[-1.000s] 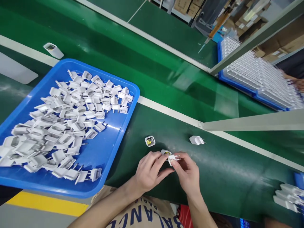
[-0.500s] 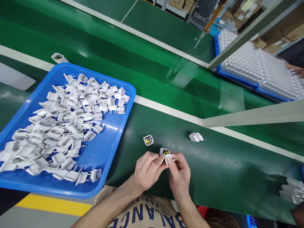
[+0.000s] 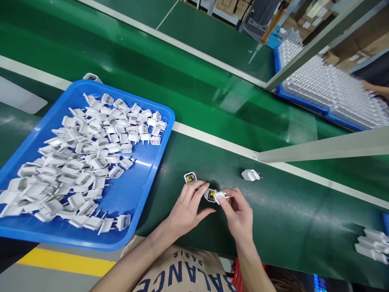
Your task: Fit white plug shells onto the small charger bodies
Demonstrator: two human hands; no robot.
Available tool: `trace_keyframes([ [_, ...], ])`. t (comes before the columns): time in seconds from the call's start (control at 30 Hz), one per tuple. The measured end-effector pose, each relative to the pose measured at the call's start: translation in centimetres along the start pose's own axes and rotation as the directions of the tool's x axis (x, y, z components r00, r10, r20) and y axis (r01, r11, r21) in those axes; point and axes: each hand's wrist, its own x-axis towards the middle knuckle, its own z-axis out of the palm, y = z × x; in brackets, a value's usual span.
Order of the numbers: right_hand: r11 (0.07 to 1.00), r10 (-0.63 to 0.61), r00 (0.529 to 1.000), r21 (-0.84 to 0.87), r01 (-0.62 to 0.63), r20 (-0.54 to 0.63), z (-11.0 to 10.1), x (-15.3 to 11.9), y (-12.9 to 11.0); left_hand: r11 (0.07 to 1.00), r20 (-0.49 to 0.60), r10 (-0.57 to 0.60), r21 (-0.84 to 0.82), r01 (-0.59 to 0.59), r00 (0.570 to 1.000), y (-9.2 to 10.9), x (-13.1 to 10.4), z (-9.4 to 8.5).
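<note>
My right hand (image 3: 240, 211) pinches a white plug cap (image 3: 221, 197) whose pins point right. Its left edge is close beside an open white charger housing (image 3: 209, 195) with yellow and dark parts inside. My left hand (image 3: 188, 209) has its thumb and fingers spread just left of that housing and holds nothing. Another open housing (image 3: 190, 177) stands on the green table beyond my left fingertips. A closed white charger (image 3: 251, 175) with pins lies farther right. Many white plug caps (image 3: 73, 167) are heaped in the blue tray (image 3: 152, 178) at the left.
A metal post (image 3: 322, 150) slants in from the right above the green belt (image 3: 197, 97). Behind it stand trays of white pieces (image 3: 328, 81), with a person's arm beside them. More white pieces (image 3: 372, 245) lie at the right edge. One housing (image 3: 92, 77) sits behind the blue tray.
My left hand has let go of the plug cap and opened toward the left. My right hand has shifted slightly right, turning the cap. The housing behind the tray has moved right.
</note>
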Motion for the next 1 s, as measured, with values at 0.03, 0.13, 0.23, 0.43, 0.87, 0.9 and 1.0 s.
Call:
trace_keyframes([
  [0.03,0.993,-0.064,0.997,-0.098,0.067,0.032,-0.5,0.5,0.1,1.0,0.034,0.003,0.012,-0.004,0.999,-0.2,-0.1,0.1],
  [0.13,0.914,-0.243,0.959,-0.297,0.276,0.144,-1.2,1.6,0.2,0.998,0.077,0.042,0.045,-0.046,0.996,-0.6,-0.3,0.7],
  [0.23,0.833,-0.336,0.917,-0.386,0.396,0.217,-1.3,2.0,0.1,0.993,0.082,0.038,0.106,-0.047,0.996,-0.7,-0.3,1.1],
  [0.43,0.759,-0.395,0.878,-0.443,0.477,0.27,-1.2,2.1,0.1,0.991,0.124,-0.032,0.135,0.015,0.992,-0.9,-0.1,1.2],
  [0.87,0.734,-0.404,0.873,-0.471,0.488,0.274,-0.6,1.1,1.3,0.995,0.128,-0.012,0.098,-0.001,0.992,-1.0,0.7,1.0],
  [0.9,0.737,-0.402,0.873,-0.468,0.487,0.276,-0.6,1.1,1.5,0.994,0.126,-0.006,0.106,-0.007,0.992,-1.0,0.7,1.0],
  [1.0,0.724,-0.414,0.868,-0.478,0.497,0.276,-0.2,0.8,1.7,0.991,0.118,0.01,0.128,-0.026,0.993,-1.1,0.7,1.2],
])
